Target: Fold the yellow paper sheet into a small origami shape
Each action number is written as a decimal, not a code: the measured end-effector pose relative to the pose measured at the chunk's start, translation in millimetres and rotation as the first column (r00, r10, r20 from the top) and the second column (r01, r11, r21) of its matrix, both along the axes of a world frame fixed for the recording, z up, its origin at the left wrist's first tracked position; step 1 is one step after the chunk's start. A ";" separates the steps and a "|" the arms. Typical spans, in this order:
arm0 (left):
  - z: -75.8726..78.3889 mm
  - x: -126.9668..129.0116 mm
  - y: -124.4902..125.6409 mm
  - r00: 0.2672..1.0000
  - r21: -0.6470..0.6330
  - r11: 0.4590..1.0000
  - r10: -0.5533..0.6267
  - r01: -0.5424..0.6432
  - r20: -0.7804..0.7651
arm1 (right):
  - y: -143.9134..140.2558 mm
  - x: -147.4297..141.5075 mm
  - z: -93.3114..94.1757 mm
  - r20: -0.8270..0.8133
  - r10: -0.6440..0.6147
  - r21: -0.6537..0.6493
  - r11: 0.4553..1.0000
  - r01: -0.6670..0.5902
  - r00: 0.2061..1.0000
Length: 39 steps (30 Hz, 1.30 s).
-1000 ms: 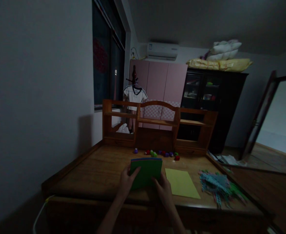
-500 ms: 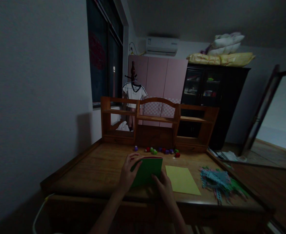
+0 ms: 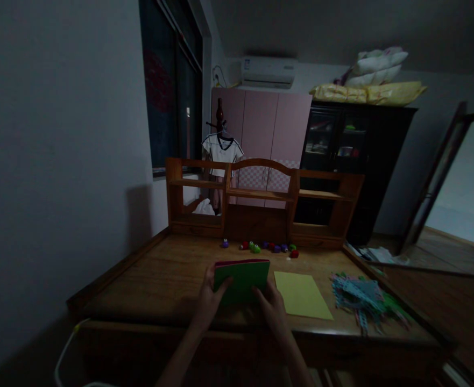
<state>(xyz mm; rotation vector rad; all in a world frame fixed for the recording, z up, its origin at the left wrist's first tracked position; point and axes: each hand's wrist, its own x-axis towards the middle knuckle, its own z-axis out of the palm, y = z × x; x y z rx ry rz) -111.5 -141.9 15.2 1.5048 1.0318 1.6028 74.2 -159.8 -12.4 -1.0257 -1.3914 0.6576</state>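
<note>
- Our left hand (image 3: pixel 210 294) grips the left edge of a stack of coloured paper (image 3: pixel 242 278), green sheet on top, with a red edge along the far side.
- Our right hand (image 3: pixel 272 307) pinches the stack's near right corner.
- The stack sits near the middle of the wooden desk (image 3: pixel 160 279), close to its near edge.
- Just right of it lies a yellow sheet (image 3: pixel 301 294); farther right, a heap of paper cut-outs (image 3: pixel 361 298).
- Small coloured punches (image 3: pixel 261 247) line up beyond, before the desk's shelf (image 3: pixel 261 199).
</note>
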 end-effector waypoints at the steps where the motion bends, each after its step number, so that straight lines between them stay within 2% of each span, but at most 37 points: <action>1: -9.0 -1.4 1.8 0.999 -0.064 0.997 -0.032 0.032 -0.002 | 0.4 0.3 -0.7 0.006 0.001 0.003 1.000 -0.001 1.000; 3: -22.0 -3.8 3.6 0.999 -0.158 0.987 -0.025 0.018 -0.044 | 0.8 0.6 -1.8 0.016 0.000 0.009 1.000 0.000 1.000; 5: -25.0 -4.6 2.1 0.995 -0.181 0.983 0.014 -0.031 -0.098 | 0.4 0.6 -1.7 0.019 -0.010 0.011 1.000 0.010 1.000; 8: -14.3 -2.7 -3.1 0.987 -0.137 0.988 0.055 -0.075 -0.150 | -1.7 0.3 1.8 0.001 -0.048 -0.006 0.999 0.048 0.999; 11: -2.4 0.2 -1.5 0.984 -0.143 0.988 0.040 -0.065 -0.174 | -4.0 0.5 7.2 -0.040 -0.072 -0.040 0.997 0.071 0.997; 13: -2.2 1.5 6.6 0.991 -0.199 0.980 -0.035 0.009 -0.128 | -4.2 1.5 9.6 -0.070 -0.059 -0.078 0.996 0.053 0.996; 15: -8.6 2.5 16.9 0.987 -0.278 0.948 -0.161 0.153 -0.006 | -2.5 3.6 10.1 -0.102 -0.049 -0.150 0.988 0.034 0.994; 18: -22.4 3.9 25.2 0.937 -0.349 0.875 -0.271 0.336 0.223 | 3.4 9.6 7.7 -0.132 -0.090 -0.248 0.967 0.055 0.987; 22: -29.9 5.1 16.9 0.877 -0.452 0.762 -0.324 0.463 0.354 | 13.6 20.7 4.0 -0.084 -0.174 -0.250 0.957 0.148 0.981; 24: -28.0 5.9 12.0 0.868 -0.469 0.744 -0.312 0.476 0.387 | 17.1 24.6 2.9 -0.058 -0.189 -0.268 0.949 0.167 0.980; 28: -22.8 7.7 11.8 0.888 -0.500 0.751 -0.255 0.432 0.384 | 19.3 25.5 0.5 -0.082 -0.196 -0.334 0.929 0.159 0.977; 33: -27.1 7.0 17.5 0.900 -0.511 0.765 -0.204 0.392 0.385 | 19.0 26.9 -1.7 -0.183 -0.128 -0.421 0.906 0.040 0.975; 35: -31.1 5.9 19.7 0.908 -0.514 0.771 -0.194 0.374 0.371 | 17.2 31.2 0.9 -0.096 -0.116 -0.439 0.896 0.063 0.989; 37: -34.6 5.0 21.9 0.917 -0.515 0.778 -0.193 0.359 0.348 | 13.3 36.7 6.9 0.152 -0.166 -0.380 0.900 0.213 0.974; 38: -35.9 4.8 23.0 0.920 -0.513 0.782 -0.195 0.355 0.341 | 10.6 39.5 11.0 0.313 -0.216 -0.307 0.898 0.313 0.925; 39: -36.8 4.6 23.8 0.920 -0.508 0.785 -0.197 0.355 0.338 | 7.4 42.3 15.7 0.471 -0.277 -0.209 0.887 0.412 0.837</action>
